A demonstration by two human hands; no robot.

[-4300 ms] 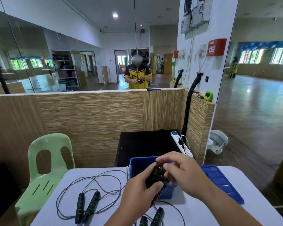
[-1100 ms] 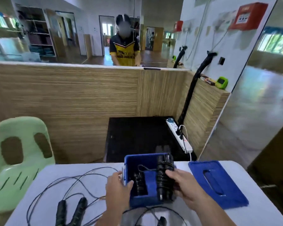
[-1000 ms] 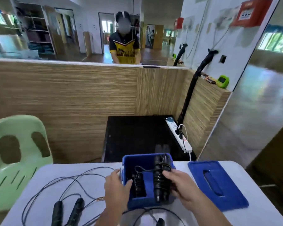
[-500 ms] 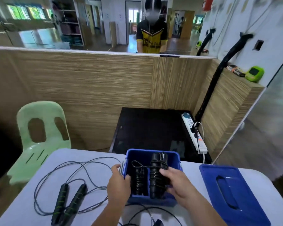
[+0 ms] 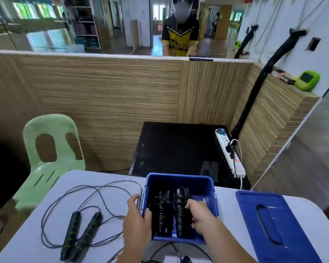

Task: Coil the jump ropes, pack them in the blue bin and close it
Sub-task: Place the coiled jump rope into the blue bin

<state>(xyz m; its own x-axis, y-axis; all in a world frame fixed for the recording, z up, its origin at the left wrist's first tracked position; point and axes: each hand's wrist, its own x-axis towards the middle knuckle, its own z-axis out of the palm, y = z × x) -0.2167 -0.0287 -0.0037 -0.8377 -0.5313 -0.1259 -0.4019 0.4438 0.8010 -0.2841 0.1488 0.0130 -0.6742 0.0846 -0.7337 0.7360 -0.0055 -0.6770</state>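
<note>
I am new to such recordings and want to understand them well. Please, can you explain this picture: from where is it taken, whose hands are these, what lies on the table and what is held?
No machine here: a person works with bare hands. One camera, worn on the head, looks forward and down, so the arms at the bottom are the wearer's own. On the white table stands an open blue bin; its lid lies to the right, a loose rope with black handles to the left. In the bin lie two coiled ropes, a left coil and a right coil. The left hand grips the bin's left wall; the right hand holds the right coil. A green chair stands beyond the table's left.
</note>
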